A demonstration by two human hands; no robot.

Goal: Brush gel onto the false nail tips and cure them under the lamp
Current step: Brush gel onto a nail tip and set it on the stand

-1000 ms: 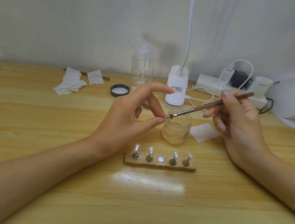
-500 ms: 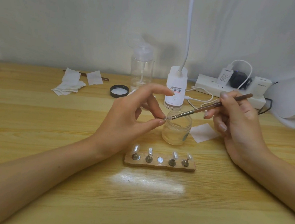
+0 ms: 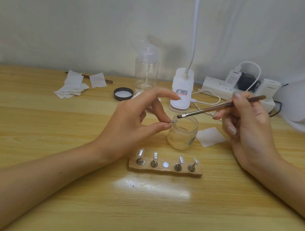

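- Head view: the left hand [image 3: 128, 124] pinched a small stand bearing a false nail tip [image 3: 174, 121] between thumb and middle finger, at the left rim of the glass jar [image 3: 182, 134]; index finger raised.
- Right hand [image 3: 246, 127] gripped the brush [image 3: 218, 107] pen-fashion; bristles lay over the jar mouth, just right of the held tip; contact could not be confirmed.
- Wooden holder [image 3: 165, 169] lay nearer than the jar; four mounted tips [image 3: 140, 153] stood on it; middle seat showed a bare metal disc.
- Curing lamp [image 3: 304, 104] sat at the far right, well apart from both hands.
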